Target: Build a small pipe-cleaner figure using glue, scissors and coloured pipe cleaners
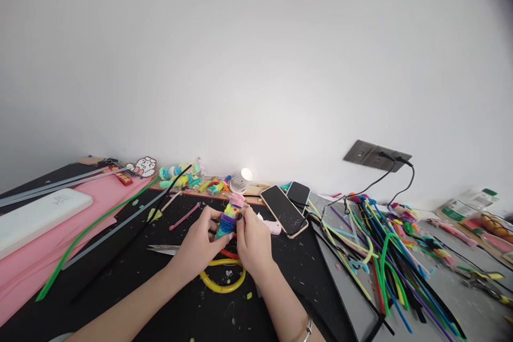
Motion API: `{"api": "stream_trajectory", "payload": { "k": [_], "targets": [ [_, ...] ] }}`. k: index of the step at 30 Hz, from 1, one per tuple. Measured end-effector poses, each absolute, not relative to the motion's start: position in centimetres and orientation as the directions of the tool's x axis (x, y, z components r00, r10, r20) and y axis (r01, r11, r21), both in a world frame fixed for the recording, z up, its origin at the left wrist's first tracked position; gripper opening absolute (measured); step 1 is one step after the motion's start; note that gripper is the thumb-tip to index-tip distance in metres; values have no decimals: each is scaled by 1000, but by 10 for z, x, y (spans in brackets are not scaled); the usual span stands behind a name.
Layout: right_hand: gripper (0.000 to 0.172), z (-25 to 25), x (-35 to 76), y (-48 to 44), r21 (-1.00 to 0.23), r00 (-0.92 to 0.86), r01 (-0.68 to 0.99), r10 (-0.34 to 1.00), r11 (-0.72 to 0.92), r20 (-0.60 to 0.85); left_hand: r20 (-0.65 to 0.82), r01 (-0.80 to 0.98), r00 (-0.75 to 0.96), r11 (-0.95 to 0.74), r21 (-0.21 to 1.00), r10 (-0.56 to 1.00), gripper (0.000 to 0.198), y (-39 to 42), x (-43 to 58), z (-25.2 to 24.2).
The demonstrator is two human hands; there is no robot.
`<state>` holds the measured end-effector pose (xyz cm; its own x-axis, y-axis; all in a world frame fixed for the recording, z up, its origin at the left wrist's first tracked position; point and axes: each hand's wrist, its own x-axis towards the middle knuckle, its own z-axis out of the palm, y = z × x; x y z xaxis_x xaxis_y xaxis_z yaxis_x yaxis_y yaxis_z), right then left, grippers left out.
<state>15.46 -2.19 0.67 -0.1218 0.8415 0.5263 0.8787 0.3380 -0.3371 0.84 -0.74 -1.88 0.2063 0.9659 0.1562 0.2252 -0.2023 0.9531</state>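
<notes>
Your L hand (199,239) holds multicolor fuzzy pc (226,223), R hand (255,240) at its side, grip can't tell; white box print (64,199) & bottle label (456,209) unreadable

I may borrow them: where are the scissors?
In the head view, the scissors lie low, left of centre, on the black surface, partly hidden by the left hand.

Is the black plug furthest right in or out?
In: the plug sits in the wall socket, its cord hanging down.
</notes>
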Motion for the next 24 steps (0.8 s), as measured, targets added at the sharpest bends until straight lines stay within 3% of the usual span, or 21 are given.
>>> {"api": "stream_trajectory", "payload": {
  "k": [14, 24],
  "targets": [
    [20, 2, 154, -18, -377, -114, 861, 850, 343, 514, 173, 286, 222, -234, 929, 960, 25, -8, 7, -18],
    [18, -3, 153, -15, -547, -51, 758, 869, 354, 492, 163, 239, 230, -218, 946, 959, 25, -9, 8, -22]
  ]
}}
